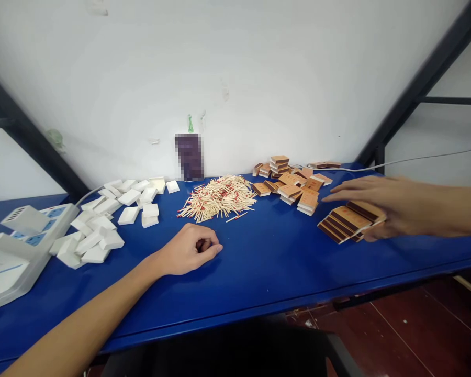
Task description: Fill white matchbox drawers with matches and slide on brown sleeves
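Observation:
My left hand [190,250] rests on the blue table, fingers curled into a loose fist with nothing seen in it. Beyond it lies a heap of loose red-tipped matches [223,196]. On the right, my right hand [392,204] reaches over a leaning row of brown matchbox sleeves [343,222]. Its fingers stretch out to the left above the row, and its thumb is low at the row's right end; whether it presses on them I cannot tell. A looser pile of orange-brown matchbox sleeves [294,186] lies just left of its fingertips.
White matchbox trays [98,230] are scattered on the left beside a white power strip [35,246] with plugs. A dark pixelated rectangle [189,157] stands against the wall. A grey cable [408,159] runs along the back right. The blue table's [259,293] front edge is near me.

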Available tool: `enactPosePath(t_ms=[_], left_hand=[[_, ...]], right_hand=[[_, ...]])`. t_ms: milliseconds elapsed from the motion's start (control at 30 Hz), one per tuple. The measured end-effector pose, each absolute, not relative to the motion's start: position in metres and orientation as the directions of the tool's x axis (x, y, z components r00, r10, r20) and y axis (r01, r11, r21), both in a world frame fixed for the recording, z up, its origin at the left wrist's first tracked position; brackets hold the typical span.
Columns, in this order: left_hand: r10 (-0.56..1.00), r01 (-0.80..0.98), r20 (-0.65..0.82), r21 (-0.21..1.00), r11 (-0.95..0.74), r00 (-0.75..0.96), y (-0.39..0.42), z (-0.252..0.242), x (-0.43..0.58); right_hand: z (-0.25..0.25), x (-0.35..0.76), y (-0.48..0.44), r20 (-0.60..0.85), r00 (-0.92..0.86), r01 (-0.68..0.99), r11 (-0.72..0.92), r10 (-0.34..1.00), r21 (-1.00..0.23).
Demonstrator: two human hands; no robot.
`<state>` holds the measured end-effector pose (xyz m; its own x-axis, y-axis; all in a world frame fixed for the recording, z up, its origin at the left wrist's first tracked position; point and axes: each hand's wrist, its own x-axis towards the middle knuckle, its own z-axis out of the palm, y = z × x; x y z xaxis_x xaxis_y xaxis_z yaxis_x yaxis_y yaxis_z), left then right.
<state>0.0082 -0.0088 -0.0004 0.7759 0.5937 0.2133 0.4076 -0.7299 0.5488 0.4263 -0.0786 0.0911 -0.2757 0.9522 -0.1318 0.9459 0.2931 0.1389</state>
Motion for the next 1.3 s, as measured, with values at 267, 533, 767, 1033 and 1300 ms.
enactPosePath(t_ms=[267, 533, 767, 1033, 1300], left_hand=[[0.569, 0.408, 0.269, 0.472, -0.781, 0.777, -0.007, 0.0, 0.006], [0.471, 0.547, 0.477, -0.023, -0.837, 0.742, 0.016, 0.018, -0.023], [0.724, 0.85, 0.446, -0.238, -0.471, 0.526, 0.043, 0.049, -0.081], [0.871, 0.869, 0.128, -0.223, -0.441, 0.475, 0.049, 0.045, -0.098], [0.894, 0.888, 0.057, -0.153, -0.433, 0.445, 0.054, 0.034, -0.095]], right_hand=[[0.143, 0.397, -0.035, -0.01, -0.219, 0.974, 0.219, 0.976, 0.059], [0.067, 0.361, 0.036, -0.189, -0.284, 0.929, 0.319, 0.94, 0.19], [0.082, 0.333, 0.02, -0.125, -0.317, 0.908, 0.339, 0.94, 0.246], [0.086, 0.26, -0.039, -0.304, -0.581, 0.806, 0.586, 0.755, -0.085], [0.06, 0.257, -0.022, -0.208, -0.588, 0.807, 0.551, 0.781, -0.212]])
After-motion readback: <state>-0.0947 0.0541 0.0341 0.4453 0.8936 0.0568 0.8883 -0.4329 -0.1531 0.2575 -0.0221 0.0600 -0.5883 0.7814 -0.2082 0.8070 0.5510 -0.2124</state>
